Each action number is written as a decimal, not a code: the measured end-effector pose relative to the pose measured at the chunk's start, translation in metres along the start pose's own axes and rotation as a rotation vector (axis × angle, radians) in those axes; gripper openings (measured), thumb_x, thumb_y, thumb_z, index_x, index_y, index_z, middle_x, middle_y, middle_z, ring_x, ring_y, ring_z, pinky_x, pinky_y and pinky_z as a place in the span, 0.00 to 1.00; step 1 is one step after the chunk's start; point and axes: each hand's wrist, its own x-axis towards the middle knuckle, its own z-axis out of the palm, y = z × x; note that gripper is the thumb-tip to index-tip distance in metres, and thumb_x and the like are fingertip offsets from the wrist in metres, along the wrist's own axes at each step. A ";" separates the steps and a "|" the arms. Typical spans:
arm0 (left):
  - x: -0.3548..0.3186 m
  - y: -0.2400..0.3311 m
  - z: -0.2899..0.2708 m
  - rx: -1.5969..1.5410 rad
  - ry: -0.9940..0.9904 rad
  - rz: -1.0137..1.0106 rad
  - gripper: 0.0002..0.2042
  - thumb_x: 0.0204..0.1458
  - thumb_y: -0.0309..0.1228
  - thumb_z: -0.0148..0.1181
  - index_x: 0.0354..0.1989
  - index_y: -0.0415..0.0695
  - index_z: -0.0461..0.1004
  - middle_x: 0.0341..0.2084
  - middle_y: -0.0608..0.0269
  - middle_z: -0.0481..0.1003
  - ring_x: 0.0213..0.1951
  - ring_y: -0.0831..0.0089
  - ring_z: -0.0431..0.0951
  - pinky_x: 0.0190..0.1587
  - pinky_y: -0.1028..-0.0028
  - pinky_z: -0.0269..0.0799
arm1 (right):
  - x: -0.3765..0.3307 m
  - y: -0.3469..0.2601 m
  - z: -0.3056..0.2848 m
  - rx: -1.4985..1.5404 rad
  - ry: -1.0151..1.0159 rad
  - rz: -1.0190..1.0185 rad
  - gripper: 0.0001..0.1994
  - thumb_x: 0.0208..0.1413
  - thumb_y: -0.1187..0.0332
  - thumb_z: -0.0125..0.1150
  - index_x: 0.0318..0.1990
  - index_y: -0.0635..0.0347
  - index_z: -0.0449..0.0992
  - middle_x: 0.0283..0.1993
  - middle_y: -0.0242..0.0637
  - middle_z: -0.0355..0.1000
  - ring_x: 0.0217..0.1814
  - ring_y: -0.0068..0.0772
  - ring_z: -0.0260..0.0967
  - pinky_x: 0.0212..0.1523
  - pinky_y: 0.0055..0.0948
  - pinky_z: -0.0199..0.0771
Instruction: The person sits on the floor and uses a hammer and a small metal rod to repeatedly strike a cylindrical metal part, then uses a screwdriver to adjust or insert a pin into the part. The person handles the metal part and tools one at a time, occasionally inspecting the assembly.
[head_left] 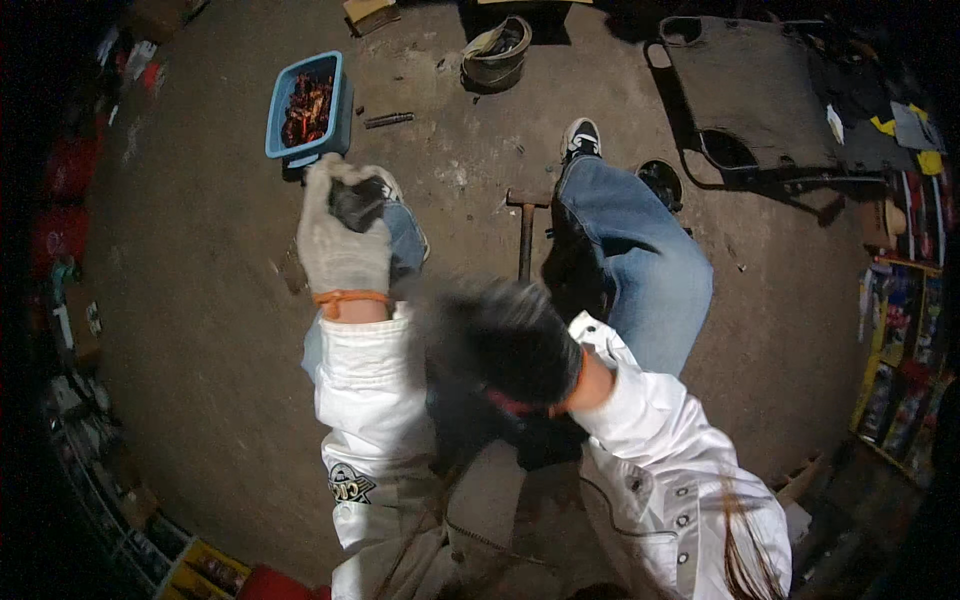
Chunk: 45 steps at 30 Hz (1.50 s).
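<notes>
Concrete floor; dark lump (pixel 357 203) in left hand (pixel 341 240)

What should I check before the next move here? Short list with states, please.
1. Left hand grip: ok. The gloved hand is closed around a small dark object, held up over the left knee.
2. Right hand grip: cannot tell. It is motion-blurred in a dark glove, so any contents are unreadable.
3. Blue bin within reach: ok. It sits on the floor just beyond the left hand, open, with reddish-dark pieces inside.
4. Hammer clear of the hands: ok. It lies on the floor between the legs, untouched.
5. Right foot placement: ok. The shoe is flat on bare floor.
6. What the held object is: cannot tell. It is too dark and mostly covered.
</notes>
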 end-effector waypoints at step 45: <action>0.009 -0.019 0.053 -1.101 -0.016 -0.384 0.08 0.55 0.31 0.55 0.35 0.40 0.66 0.23 0.68 0.65 0.24 0.80 0.66 0.28 0.77 0.67 | -0.159 0.249 0.104 -0.618 -0.193 1.250 0.18 0.53 0.58 0.53 0.48 0.57 0.75 0.48 0.45 0.73 0.48 0.46 0.72 0.46 0.46 0.68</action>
